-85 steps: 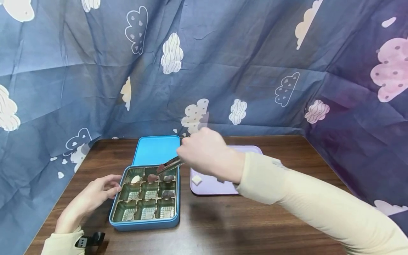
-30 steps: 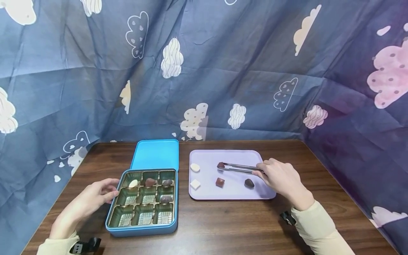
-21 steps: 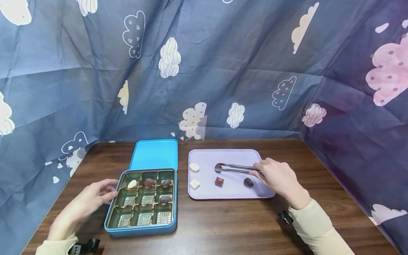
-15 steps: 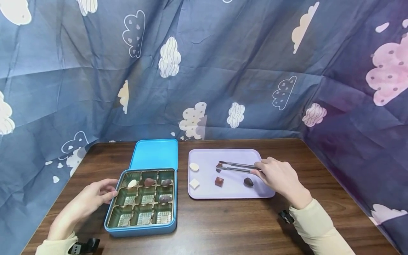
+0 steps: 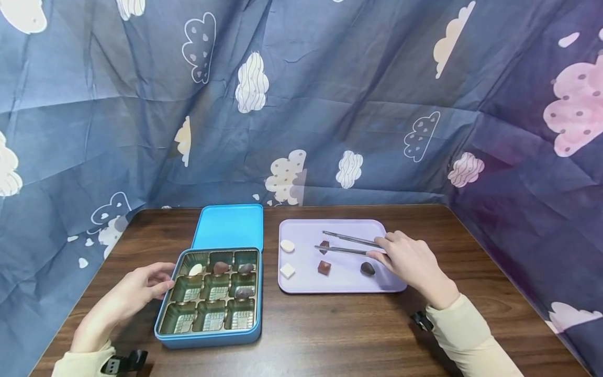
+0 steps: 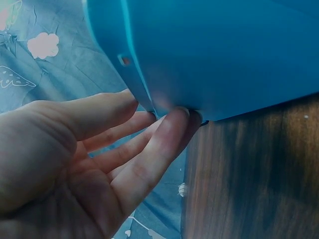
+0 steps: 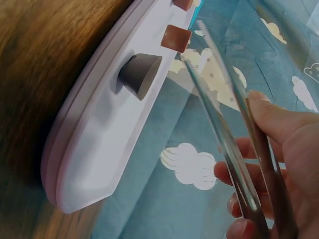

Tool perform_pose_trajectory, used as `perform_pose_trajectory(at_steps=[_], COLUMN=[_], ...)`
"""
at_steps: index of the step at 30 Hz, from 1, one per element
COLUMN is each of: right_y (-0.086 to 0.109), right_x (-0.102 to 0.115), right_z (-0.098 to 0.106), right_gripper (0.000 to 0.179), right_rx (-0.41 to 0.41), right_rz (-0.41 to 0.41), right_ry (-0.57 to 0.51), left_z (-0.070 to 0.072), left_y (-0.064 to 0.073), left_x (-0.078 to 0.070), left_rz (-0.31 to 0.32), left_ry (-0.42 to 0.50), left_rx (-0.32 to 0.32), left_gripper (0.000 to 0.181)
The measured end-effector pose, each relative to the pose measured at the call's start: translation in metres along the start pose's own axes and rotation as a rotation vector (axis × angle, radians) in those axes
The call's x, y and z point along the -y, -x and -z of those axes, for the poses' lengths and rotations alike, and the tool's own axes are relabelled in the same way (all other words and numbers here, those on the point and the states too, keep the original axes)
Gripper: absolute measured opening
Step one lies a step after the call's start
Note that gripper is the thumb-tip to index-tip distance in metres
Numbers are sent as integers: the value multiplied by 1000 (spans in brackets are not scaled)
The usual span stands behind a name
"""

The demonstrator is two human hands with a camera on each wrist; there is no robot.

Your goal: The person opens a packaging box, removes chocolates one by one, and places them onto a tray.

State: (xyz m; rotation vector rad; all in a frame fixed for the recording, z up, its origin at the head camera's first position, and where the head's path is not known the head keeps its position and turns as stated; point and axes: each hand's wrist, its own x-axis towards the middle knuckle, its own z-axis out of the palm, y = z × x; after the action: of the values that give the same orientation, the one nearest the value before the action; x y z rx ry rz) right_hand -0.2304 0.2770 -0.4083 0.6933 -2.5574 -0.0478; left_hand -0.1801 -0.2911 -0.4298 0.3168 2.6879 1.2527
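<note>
My right hand (image 5: 407,262) grips metal tongs (image 7: 227,129) over the lilac tray (image 5: 348,285). The tongs' arms stand apart, and a dark brown chocolate (image 5: 324,247) shows by the nearer arm. Also on the tray are a square brown chocolate (image 5: 324,268), a dark chocolate (image 7: 139,74), a white oval piece (image 5: 287,246) and a white square piece (image 5: 287,270). The fingers of my left hand (image 5: 136,288) rest, relaxed, against the left side of the blue tin (image 6: 214,59). Its gold divided insert (image 5: 205,302) holds several chocolates in the back row and one at middle right.
A light blue lid (image 5: 228,226) lies on the wooden table (image 5: 330,335) behind the tin. Dark blue cloud-patterned cloth (image 5: 301,104) hangs behind the table and along both sides.
My right hand has moved from over the tin to the tray. The tongs first close around the dark brown chocolate there, then part, and it stays on the tray. My left hand stays put.
</note>
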Motion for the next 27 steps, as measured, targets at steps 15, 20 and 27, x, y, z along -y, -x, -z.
perform_pose_trajectory(at_steps=[15,20,27], right_y=[-5,-14,-29], right_x=[12,21,38], right_z=[11,26,42], right_gripper=[37,40,44], right_rx=[-104,-171,-193], right_rz=[56,109,238], right_ry=[-51,-88,-90], left_z=[-2,-2,0], left_y=[0,1,0], left_x=[-1,0,0], left_rz=[1,-2,2], left_ry=[28,23,-10], left_rx=[-23,-18,-10], left_gripper=[42,44,45])
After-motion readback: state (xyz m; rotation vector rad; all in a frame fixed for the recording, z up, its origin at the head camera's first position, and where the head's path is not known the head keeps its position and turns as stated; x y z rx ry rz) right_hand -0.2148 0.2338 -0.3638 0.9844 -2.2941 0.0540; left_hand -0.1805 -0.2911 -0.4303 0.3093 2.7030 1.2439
